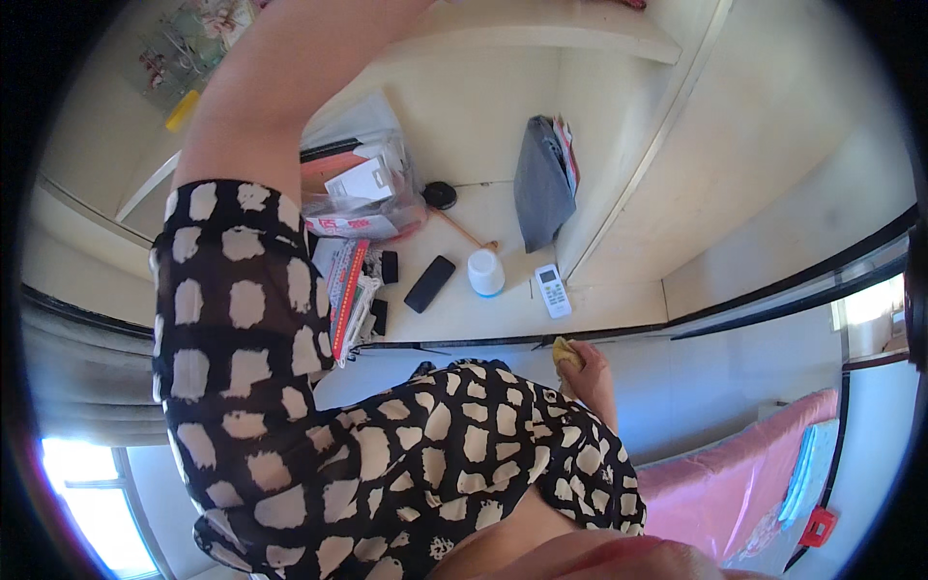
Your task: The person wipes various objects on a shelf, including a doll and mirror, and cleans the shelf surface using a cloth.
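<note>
- Progress: looks like mid-work, judging by the yellow cloth in hand and the left arm raised; no finished part can be made out.
- Left over: shelf carries a mix of things, all placed here from the white jar.
- Left of jar: black case near it; booklets and plastic bag farther off.
- Behind jar: wooden stick just beside it; black disc back and left.
- Right of jar: remote near; grey folder standing, back and right.
- Whether any of the surface has been gone over: cannot tell.
- Right hand: fingers curled closed around the cloth, in front of and right of jar, by the shelf's front edge; contact with the edge unclear.
- Left hand: out of frame past the jar, up top; opening and hold cannot be told.
</note>
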The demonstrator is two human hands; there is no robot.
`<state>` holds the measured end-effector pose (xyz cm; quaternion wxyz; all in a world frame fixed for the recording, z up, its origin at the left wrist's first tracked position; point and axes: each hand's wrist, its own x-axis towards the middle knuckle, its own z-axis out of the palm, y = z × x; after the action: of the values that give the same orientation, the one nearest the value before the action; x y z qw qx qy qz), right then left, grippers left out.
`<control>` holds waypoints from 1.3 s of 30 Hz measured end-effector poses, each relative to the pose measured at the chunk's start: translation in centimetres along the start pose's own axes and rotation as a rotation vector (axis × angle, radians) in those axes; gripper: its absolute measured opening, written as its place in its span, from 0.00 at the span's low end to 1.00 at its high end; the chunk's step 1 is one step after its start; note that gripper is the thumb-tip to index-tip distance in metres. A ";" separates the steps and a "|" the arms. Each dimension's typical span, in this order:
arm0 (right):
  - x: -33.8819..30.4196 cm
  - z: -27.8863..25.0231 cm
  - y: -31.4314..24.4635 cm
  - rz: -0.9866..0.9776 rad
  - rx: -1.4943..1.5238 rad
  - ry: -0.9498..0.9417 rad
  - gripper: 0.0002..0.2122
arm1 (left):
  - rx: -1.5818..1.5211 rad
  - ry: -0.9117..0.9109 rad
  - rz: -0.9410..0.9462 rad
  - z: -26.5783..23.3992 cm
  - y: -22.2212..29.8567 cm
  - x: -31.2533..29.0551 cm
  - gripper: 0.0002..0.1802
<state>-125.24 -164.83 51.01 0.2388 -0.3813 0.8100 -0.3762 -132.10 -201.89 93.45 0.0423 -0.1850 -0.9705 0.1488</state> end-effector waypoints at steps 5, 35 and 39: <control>0.1 0.0 0.8 -0.075 -0.032 -0.015 0.18 | 0.057 0.075 -0.462 -3.3 0.2 -2.1 0.15; 1.2 -0.6 0.5 -0.087 -0.024 -0.034 0.17 | 0.000 0.868 -1.228 -5.8 -3.4 -16.9 0.18; 1.9 -0.6 -0.6 -0.093 -0.048 -0.131 0.17 | 0.429 0.309 -1.243 -2.7 -5.0 -23.6 0.35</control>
<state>-126.48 -166.35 51.68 0.2644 -0.4478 0.7829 -0.3415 -111.58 -214.36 96.93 0.2940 0.4012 -0.8282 0.2582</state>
